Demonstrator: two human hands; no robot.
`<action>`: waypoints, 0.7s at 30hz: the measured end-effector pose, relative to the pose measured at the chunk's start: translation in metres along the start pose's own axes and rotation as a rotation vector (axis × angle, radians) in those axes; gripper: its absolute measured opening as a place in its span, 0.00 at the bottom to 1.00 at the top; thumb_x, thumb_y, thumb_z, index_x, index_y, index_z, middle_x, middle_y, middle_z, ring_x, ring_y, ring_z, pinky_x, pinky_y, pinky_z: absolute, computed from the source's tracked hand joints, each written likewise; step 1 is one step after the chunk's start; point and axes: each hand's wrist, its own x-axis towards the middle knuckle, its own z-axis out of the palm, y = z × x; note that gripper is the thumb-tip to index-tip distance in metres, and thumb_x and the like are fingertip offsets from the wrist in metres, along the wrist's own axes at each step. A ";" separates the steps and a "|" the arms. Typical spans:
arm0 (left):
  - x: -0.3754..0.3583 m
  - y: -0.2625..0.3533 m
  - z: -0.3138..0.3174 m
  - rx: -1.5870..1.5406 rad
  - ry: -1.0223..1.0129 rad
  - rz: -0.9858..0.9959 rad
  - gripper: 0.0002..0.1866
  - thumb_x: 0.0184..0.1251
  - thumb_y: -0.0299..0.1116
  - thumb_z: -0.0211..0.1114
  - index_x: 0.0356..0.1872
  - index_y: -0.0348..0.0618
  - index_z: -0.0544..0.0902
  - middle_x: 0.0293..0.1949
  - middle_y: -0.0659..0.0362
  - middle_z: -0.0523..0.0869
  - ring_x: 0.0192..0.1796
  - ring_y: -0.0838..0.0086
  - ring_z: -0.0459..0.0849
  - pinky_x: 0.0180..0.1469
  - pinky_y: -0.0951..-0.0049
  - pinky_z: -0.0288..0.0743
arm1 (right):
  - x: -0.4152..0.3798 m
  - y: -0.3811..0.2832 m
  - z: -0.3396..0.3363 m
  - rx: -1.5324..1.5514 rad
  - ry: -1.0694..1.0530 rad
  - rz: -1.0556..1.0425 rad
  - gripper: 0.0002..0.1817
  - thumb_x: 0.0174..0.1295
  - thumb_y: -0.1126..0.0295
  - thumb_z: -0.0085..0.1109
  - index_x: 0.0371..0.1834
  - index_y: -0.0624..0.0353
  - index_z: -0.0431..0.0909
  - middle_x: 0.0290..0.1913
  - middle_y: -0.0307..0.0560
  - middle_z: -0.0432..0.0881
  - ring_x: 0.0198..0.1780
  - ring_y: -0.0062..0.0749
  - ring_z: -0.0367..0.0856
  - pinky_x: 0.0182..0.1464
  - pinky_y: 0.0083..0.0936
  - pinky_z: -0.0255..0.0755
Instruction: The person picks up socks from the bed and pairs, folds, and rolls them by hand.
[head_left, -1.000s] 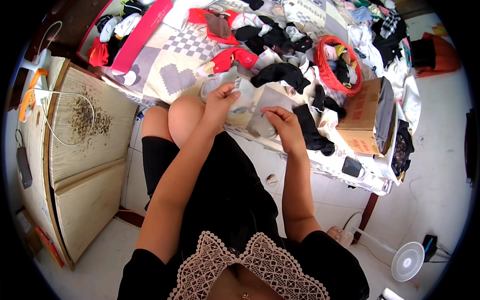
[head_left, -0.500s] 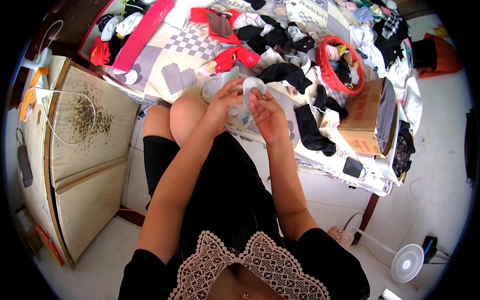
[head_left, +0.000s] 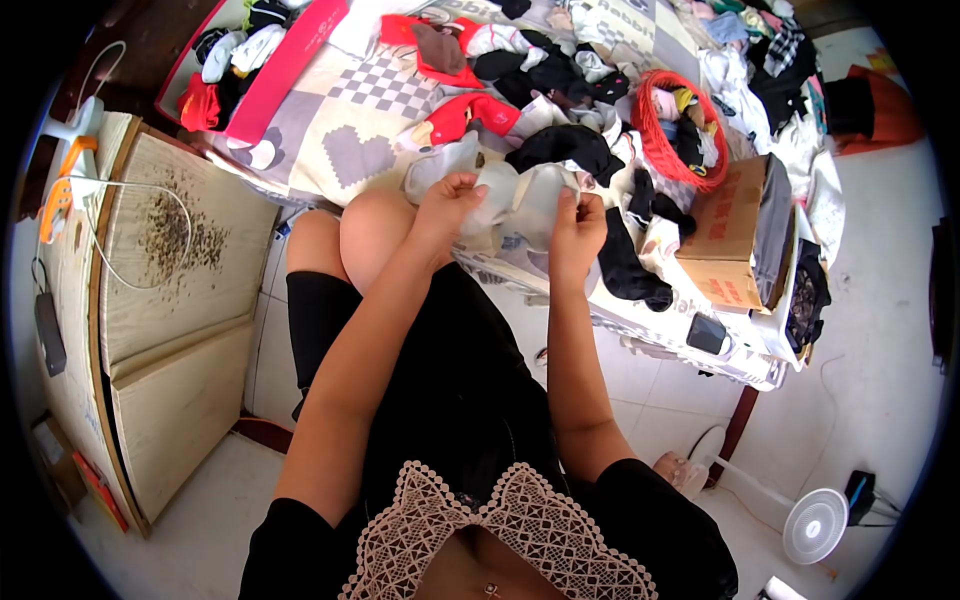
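Observation:
A thin, see-through white piece of fabric (head_left: 535, 200) is stretched between my two hands above the bed's near edge; its exact kind is not clear. My left hand (head_left: 448, 208) pinches its left side, thumb against the fingers. At its right side, my right hand (head_left: 578, 228) pinches the upper edge with curled fingers. Another pale cloth (head_left: 437, 168) lies just beyond my left hand. Black socks (head_left: 625, 255) rest on the bed to the right of my right hand, and a black piece of clothing (head_left: 570, 150) lies behind the fabric.
Red clothing (head_left: 465, 118) lies in the pile on the bed. A red basket (head_left: 644, 130) and a cardboard box (head_left: 722, 215) stand right, a pink-edged box (head_left: 290, 75) back left. A phone (head_left: 706, 335) lies near the corner. Left is a wooden cabinet (head_left: 180, 330); a white fan (head_left: 815, 527) stands lower right.
My hands have moved apart, the right one going right and down. The white fabric, bunched between the fingers before, is now spread out between them.

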 end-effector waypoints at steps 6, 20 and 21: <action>0.000 0.002 -0.003 0.078 0.028 0.056 0.09 0.64 0.31 0.58 0.43 0.44 0.72 0.37 0.62 0.83 0.39 0.78 0.81 0.41 0.78 0.74 | -0.007 -0.003 0.010 -0.083 0.026 -0.006 0.14 0.58 0.67 0.59 0.22 0.61 0.68 0.16 0.34 0.65 0.20 0.15 0.59 0.21 0.19 0.56; -0.012 0.010 0.007 0.007 -0.193 0.130 0.15 0.65 0.28 0.56 0.53 0.38 0.72 0.42 0.60 0.81 0.41 0.79 0.80 0.44 0.79 0.73 | -0.018 0.010 0.029 0.123 -0.260 0.072 0.14 0.61 0.63 0.58 0.37 0.66 0.76 0.30 0.41 0.77 0.33 0.23 0.75 0.34 0.20 0.69; -0.013 0.011 0.007 -0.013 -0.212 0.113 0.15 0.65 0.27 0.56 0.52 0.37 0.72 0.42 0.59 0.81 0.42 0.79 0.80 0.44 0.79 0.74 | -0.017 0.011 0.028 0.012 -0.196 -0.013 0.14 0.60 0.64 0.59 0.39 0.66 0.76 0.32 0.41 0.78 0.35 0.23 0.75 0.35 0.18 0.69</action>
